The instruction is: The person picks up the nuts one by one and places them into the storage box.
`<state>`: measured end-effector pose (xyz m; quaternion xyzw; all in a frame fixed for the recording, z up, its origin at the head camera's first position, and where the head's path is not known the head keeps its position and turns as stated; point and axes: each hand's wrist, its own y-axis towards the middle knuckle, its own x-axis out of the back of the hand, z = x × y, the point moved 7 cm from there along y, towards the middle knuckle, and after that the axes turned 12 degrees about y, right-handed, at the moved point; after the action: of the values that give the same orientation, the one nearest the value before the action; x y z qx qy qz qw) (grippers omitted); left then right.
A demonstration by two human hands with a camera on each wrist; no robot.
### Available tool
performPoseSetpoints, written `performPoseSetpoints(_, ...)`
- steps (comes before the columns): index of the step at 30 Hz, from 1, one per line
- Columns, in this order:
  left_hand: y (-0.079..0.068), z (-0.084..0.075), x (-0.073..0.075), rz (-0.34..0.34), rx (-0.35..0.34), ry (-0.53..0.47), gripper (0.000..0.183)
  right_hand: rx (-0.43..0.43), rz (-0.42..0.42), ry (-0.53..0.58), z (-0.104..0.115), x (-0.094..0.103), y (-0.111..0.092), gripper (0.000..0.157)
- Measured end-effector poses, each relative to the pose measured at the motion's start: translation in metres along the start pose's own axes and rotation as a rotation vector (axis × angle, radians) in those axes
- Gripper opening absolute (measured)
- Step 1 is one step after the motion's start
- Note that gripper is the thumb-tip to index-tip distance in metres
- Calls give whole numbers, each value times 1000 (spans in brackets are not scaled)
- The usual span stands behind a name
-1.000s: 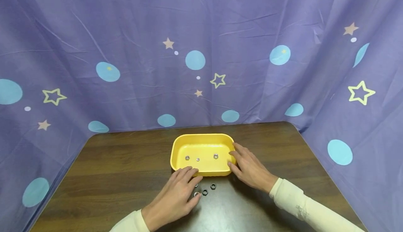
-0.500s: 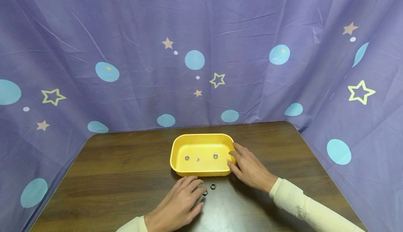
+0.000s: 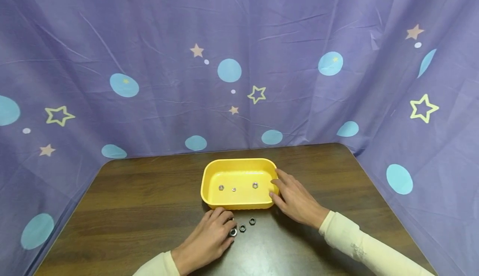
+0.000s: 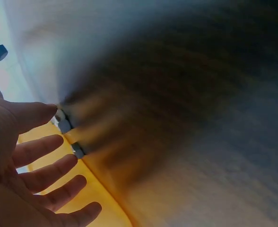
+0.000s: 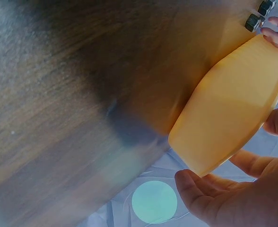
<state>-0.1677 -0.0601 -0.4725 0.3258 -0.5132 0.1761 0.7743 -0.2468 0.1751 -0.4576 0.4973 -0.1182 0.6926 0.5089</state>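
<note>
In the head view my left hand is low over the table in front of the yellow tray. Its fingers reach forward, with thumb and index finger beside a metal nut. Another nut is partly hidden at its fingertips. Just to the right lie two dark nuts, a nearer one and a farther one. The left wrist view shows spread fingers and a thumb near several nuts. My right hand holds the tray's right end, fingers hooked over the rim.
Inside the tray sit two larger nuts, one left and one right, with a smaller metal piece between them. A purple curtain with stars and dots hangs behind the brown wooden table.
My left hand first shifted right over the nuts, then drew back slightly left, showing again a nut by its thumb. My right hand keeps its place on the tray. The head view has turned slightly.
</note>
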Motion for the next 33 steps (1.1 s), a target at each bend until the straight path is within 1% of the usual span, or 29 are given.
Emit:
performPoseSetpoints(4, -3, 3, -2, -20, 1, -4, 30, -3, 2, 1, 1, 0, 1, 41)
performPoseSetpoints(13, -4, 4, -3, -46, -3, -50, 15, -16, 8, 3, 2, 0, 2, 42)
performPoseSetpoints(20, -5, 4, 2, -73, -4, -69, 17, -55, 35, 5, 0, -2, 1, 44)
performPoseSetpoints(24, -3, 3, 9, -91, -14, -99, 19, -59, 40, 5, -1, -2, 0, 44)
performPoseSetpoints(27, -1, 3, 19, -124, -24, -132, 21, -53, 36, 1, -1, -2, 0, 44)
performPoseSetpoints(31, 4, 5, 33, -172, -58, -188, 21, -47, 32, 0, -1, -2, 0, 44)
performPoseSetpoints(33, 7, 8, 39, -181, -70, -217, 21, -48, 31, 0, -1, -2, 0, 44)
